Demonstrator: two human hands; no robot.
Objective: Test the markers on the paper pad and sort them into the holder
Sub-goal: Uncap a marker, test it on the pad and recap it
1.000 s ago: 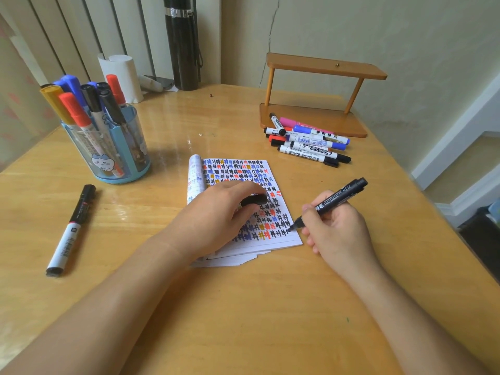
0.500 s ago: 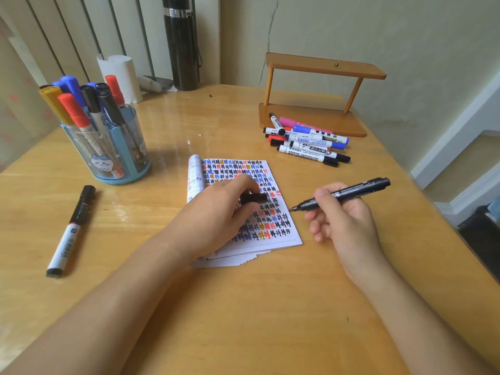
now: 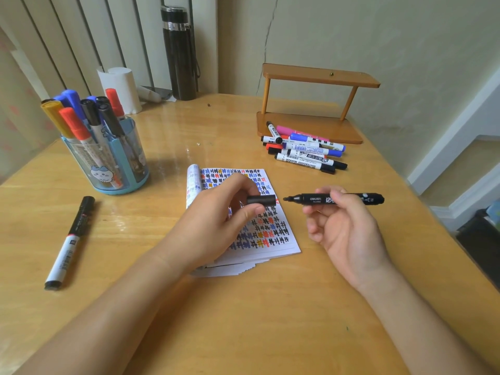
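- Black marker [image 3: 335,199] sits level in my right hand [image 3: 349,234], gripped by the fingers, bare tip pointing left.
- Black cap [image 3: 261,200] is pinched in my left hand [image 3: 213,226], just apart from that tip.
- Paper pad [image 3: 273,236] lies under my left hand.
- Holder [image 3: 119,161] stands well beyond my left hand, farther left.

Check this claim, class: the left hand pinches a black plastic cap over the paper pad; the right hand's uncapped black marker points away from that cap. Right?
No: the head view shows the uncapped black marker in the right hand pointing toward the black plastic cap that the left hand pinches. The rest holds.
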